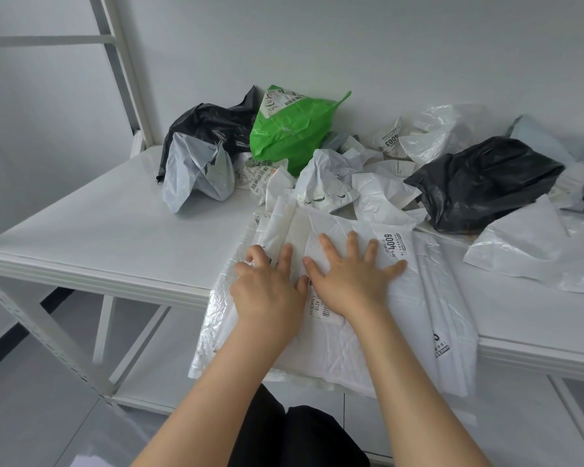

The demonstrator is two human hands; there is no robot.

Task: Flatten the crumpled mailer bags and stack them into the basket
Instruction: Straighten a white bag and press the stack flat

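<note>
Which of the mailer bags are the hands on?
The white mailer bag labelled 6004 at the table's front edge, under the left hand and right hand; the green bag and black bags behind lie untouched.

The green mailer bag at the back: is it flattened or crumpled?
Crumpled. The green mailer bag stands puffed up, with deep creases and a twisted corner.

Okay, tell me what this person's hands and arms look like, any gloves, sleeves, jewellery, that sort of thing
The left hand and right hand are bare, with no gloves. Both forearms are uncovered as far as the frame shows, with no sleeves, watch, bracelets or rings in view. The nails look short and unpainted. Lower down, the person wears a black garment.
</note>
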